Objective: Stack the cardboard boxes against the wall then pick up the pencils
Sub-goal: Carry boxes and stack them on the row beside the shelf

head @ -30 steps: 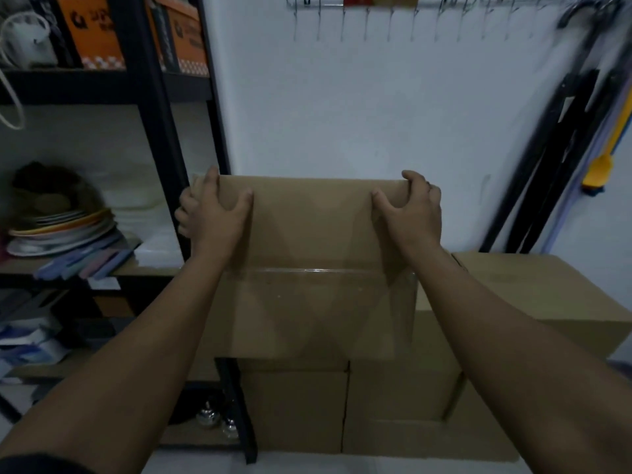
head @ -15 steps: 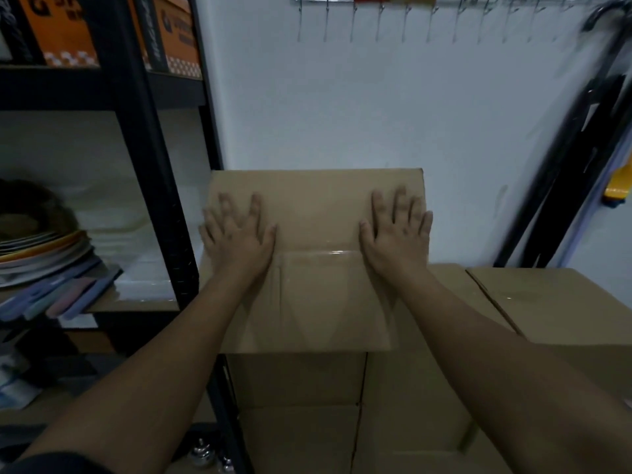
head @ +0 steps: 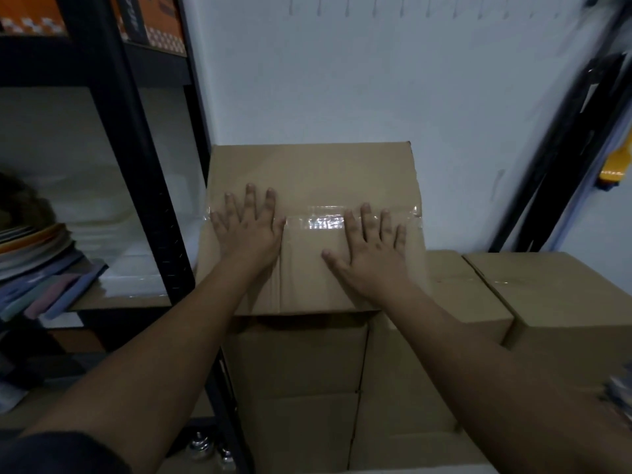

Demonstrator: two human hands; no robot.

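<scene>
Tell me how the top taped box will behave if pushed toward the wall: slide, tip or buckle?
The top box probably slides rather than tips: it is wide and lies flat on the boxes below. It looks stiff: no buckling under the left hand and right hand. The glossy tape may be slippery.

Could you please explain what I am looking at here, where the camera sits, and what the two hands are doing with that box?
There is no machine here. A person wears one wide-angle camera on the head, so this single picture looks forward and down along their own arms. The left hand and right hand lie flat, fingers spread, on the top cardboard box, by its strip of clear tape. Neither hand grips anything. That box sits on lower boxes in front of the white wall, with more boxes lower on the right. A black shelving unit on the left holds stacked plates. No pencils are in view.
</scene>
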